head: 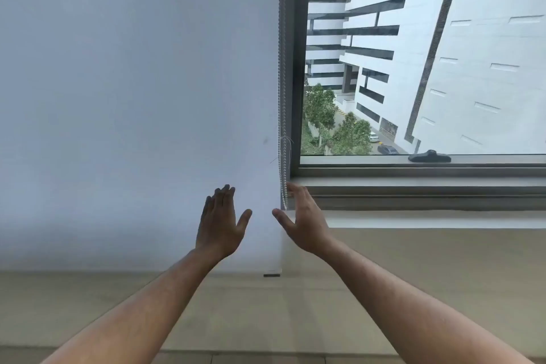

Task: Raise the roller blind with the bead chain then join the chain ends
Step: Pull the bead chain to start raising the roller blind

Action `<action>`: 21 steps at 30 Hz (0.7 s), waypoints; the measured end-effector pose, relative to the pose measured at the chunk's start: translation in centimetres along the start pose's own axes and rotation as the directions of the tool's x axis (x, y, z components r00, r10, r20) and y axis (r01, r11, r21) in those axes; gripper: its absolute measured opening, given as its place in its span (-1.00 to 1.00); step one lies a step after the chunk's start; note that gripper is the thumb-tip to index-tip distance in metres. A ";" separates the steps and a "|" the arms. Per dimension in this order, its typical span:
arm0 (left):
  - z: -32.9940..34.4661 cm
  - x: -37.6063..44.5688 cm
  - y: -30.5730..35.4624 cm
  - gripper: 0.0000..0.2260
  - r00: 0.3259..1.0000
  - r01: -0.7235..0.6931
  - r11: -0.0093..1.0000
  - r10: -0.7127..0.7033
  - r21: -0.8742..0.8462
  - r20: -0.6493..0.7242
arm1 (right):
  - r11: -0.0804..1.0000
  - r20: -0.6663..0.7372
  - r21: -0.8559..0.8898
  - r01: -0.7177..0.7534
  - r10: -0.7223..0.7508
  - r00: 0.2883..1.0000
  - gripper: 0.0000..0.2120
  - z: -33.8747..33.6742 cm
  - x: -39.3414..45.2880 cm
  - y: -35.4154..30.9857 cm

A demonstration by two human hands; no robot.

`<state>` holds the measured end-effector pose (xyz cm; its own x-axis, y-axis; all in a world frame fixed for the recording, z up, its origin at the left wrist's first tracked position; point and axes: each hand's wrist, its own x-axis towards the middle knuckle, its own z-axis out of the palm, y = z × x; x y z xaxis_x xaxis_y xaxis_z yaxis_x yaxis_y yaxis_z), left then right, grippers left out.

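- Bead chain (283, 127) hangs down the right edge of the roller blind (133, 97), its lower end dangling just at the fingertips of the right hand (304, 219).
- Two bare forearms reach up and forward from the bottom of the view, over a beige ledge (413, 289) below the window.
- Left hand (220, 223) is released, fingers straight and together, thumb spread, back of the hand toward us, raised in front of the blind's lower part and grasping nothing.
- Right hand is open too, thumb out toward the left, fingers reaching up beside the chain's bottom end; whether they actually touch the beads I cannot tell, but nothing is clasped.
- Roller blind is down, its bottom bar (271, 272) sitting low, near the ledge, behind the wrists.
- Right of the chain, the grey window frame (413, 170) runs across, with a dark window handle (430, 156) lying on its lower rail.
- Beyond the glass: pale buildings (443, 53), green trees (339, 127), and parked cars (387, 149) far below.
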<state>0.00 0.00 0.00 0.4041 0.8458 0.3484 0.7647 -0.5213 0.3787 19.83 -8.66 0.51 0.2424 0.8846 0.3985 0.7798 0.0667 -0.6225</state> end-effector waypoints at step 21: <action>-7.7 4.2 12.8 -0.61 0.955 0.291 0.069 -0.076 -0.954 0.286 | 0.777 0.102 0.577 -0.250 0.235 0.967 -0.66 2.2 -0.3 1.6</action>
<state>7.65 -4.04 12.92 0.4711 0.8801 0.0588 -0.3084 0.1019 0.9458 19.74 -7.80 -2.07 0.3587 0.9178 0.1704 0.2124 0.0975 -0.9723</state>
